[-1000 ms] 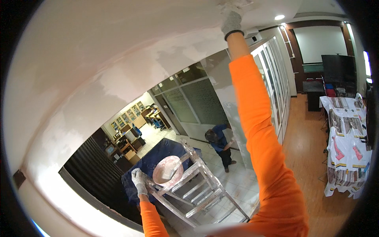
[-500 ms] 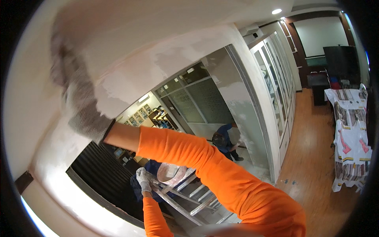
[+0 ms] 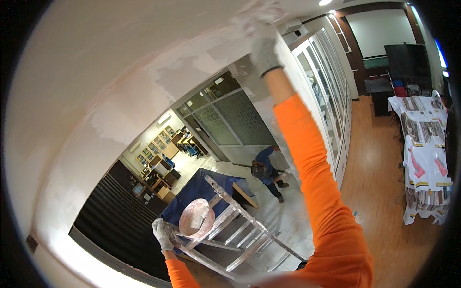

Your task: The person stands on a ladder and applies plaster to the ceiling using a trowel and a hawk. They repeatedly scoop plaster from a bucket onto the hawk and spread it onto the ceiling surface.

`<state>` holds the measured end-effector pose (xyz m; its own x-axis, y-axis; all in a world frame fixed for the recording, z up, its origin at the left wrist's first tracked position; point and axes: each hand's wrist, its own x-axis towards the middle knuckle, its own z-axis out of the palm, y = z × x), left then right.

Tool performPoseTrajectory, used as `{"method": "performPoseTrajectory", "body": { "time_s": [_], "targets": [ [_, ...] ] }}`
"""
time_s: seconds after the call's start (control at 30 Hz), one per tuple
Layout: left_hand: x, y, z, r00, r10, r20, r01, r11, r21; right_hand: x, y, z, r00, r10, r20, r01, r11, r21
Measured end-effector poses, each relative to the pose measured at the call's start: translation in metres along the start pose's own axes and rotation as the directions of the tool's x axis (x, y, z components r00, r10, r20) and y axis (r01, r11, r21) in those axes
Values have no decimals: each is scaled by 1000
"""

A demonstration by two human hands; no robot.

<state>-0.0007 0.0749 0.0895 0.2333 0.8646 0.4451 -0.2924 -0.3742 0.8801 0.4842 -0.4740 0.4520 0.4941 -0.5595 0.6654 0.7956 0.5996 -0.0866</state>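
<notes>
My right hand (image 3: 265, 50), in a grey knitted glove, is raised high against the patched pinkish-white wall (image 3: 182, 72), close to the ceiling. Its fingers are smeared by motion, and I cannot make out what, if anything, is in them. Low at the left, my gloved left hand (image 3: 163, 234) is closed around the top of a paint-splashed metal stepladder (image 3: 225, 218). Beside that hand, a round pinkish tub (image 3: 188, 222) sits tilted on the ladder's top, with a pale flat piece (image 3: 198, 220) inside.
Below, a person in blue (image 3: 267, 165) bends by the opening's edge. A blue sheet (image 3: 185, 194) covers something behind the ladder. Tall white glass-door cabinets (image 3: 331, 86) line the wall. A table with a printed cover (image 3: 415, 144) stands at the far right.
My right hand has swept from the upper left to the upper right along the wall. The view has shifted, showing more of the ladder and tub. My left hand stays on the ladder.
</notes>
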Motion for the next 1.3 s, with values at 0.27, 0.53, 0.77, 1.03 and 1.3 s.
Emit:
{"method": "performPoseTrajectory", "body": {
  "time_s": [0.27,0.53,0.77,1.03,1.3],
  "targets": [
    [-8,9,19,987,130,92,-130,991,-3,190,78,-78,987,-153,-45,159,914,374],
    [-16,20,10,998,57,24,-59,997,54,70,15,51,914,-350,205,359,933,-7],
    [-15,21,11,996,88,9,-88,995,37,55,38,7,881,-279,382,308,951,-16],
    [-7,12,14,983,181,44,-180,983,-26,220,80,-96,968,-214,128,225,972,-72],
    [-12,14,33,993,103,58,-101,994,-36,196,63,-42,930,-311,196,298,950,94]
  ]
}}
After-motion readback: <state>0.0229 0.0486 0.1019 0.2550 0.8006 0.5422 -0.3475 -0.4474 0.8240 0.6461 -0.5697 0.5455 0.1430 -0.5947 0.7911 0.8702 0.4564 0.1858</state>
